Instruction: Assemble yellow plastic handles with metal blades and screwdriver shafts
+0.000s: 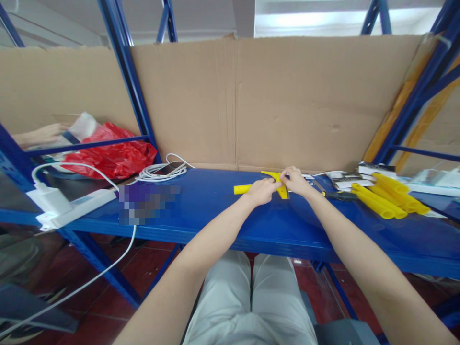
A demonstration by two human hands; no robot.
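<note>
Yellow winged piece: smooth and thin-looking, the yellow winged piece (283,193) lies at the blue tabletop's middle, between and under the hands, with tapering arms showing at back and front.
Yellow rounded end: the yellow rounded end (241,189) juts out beyond the left hand; the hand hides whether it joins the winged piece.
Left hand: the left hand (263,191) lies palm down, fingers bent and pressed together over the yellow material; how firmly they grip cannot be told.
Right hand: the right hand (296,181) pinches the winged piece between thumb and fingertips.
Yellow tubes: glossy, hollow yellow tubes (386,199) lie piled at the right, open ends forward, beside a black-handled tool (339,195).
Blue tabletop: smooth and slightly shiny, the blue tabletop (212,211) is framed by blue metal posts (125,72).
Cardboard panel: creased brown cardboard panel (302,100) stands upright behind it.
Floor: dark red tiles (158,254).
White cable: coiled loosely, the white cable (153,173) lies left, near a white power strip (86,207).
Red plastic bag: crinkled, the red plastic bag (113,153) hides any contents; a co-worker's hand (52,132) is near it.
Small cartons: printed black and white, the small cartons (350,179) sit behind the tubes.
</note>
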